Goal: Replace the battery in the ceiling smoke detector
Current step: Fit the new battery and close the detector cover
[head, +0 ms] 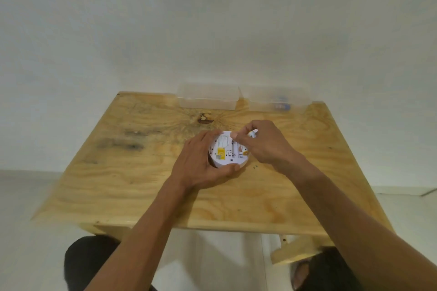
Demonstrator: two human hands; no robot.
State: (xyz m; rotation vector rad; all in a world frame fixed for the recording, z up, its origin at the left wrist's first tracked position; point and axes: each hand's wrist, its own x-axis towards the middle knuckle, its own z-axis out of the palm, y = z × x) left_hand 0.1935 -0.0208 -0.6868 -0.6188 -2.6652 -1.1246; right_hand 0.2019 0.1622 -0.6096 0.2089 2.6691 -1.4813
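Note:
A round white smoke detector (224,152) lies back side up on the wooden table (132,179), showing printed labels and a yellow sticker. My left hand (201,165) wraps around its left and near rim. My right hand (264,143) hovers over the detector's right side, fingertips pressed onto the battery bay, with a small white cylindrical battery (252,134) held between its fingers. A second battery end with a gold tip (244,153) shows in the bay under my right hand.
Two clear plastic boxes stand at the table's far edge: one (208,99) at the middle, another (279,101) to its right with something blue inside. A dark knot (205,119) marks the wood. Two tiny dark specks (255,167) lie right of the detector. The white wall rises behind.

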